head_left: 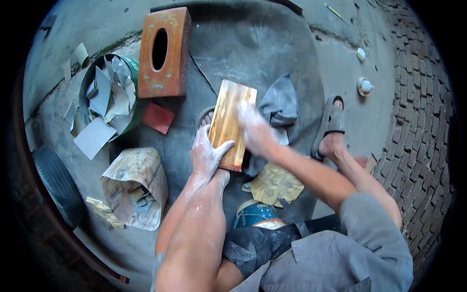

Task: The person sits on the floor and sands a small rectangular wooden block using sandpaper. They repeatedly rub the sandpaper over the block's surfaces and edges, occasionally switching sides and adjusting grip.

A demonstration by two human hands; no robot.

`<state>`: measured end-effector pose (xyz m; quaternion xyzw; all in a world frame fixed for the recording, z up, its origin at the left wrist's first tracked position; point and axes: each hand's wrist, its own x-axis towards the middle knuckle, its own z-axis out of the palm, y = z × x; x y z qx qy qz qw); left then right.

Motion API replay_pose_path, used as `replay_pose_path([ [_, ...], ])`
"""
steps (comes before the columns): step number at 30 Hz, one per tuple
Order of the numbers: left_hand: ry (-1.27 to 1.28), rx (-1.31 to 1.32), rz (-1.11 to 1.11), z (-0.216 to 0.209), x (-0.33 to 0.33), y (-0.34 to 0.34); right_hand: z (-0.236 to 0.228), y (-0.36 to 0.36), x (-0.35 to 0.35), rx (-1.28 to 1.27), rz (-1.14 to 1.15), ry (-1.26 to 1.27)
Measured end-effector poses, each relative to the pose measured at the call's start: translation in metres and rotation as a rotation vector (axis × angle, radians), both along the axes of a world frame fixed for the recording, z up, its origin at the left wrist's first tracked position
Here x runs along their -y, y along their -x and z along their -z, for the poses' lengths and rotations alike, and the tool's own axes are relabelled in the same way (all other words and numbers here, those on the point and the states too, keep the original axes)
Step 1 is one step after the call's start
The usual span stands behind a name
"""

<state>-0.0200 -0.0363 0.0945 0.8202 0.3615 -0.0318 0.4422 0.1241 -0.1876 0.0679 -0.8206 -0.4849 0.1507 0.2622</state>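
Observation:
A rectangular wooden piece (225, 121), pale yellow-brown with darker edges, slants across the middle of the view above my left knee. My left hand (205, 152) is closed round its left edge, thumb laid across the top face. Whitish dust coats both hands. At the piece's right edge my right hand (255, 129) is smeared by motion; its fingers, and anything beneath them, cannot be made out. Just right of the piece lies a crumpled grey cloth (281, 101).
An orange-brown tissue box (177, 53) stands far left, beside a green bucket (132, 117) of grey sheets. A red sheet (157, 118), a stained open bag (154, 180) and a tyre (59, 187) lie nearer. A blue bucket (257, 215) stands close; brick paving (413, 97) runs along the right.

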Motion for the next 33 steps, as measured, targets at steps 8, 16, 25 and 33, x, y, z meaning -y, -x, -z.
replay_pose_path([
  [8,0.056,0.137,-0.112,0.010,0.008,0.006,0.022,-0.030,-0.002,0.091,0.001,0.072],
  [16,0.068,0.140,-0.177,0.011,0.001,0.008,-0.008,-0.030,0.032,0.148,-0.362,0.033],
  [25,0.128,0.152,-0.235,0.009,-0.001,0.002,-0.020,-0.035,0.031,0.168,-0.650,0.067],
  [33,0.130,0.162,-0.272,0.016,0.004,0.002,-0.032,0.005,0.038,-0.013,-0.713,-0.030],
])
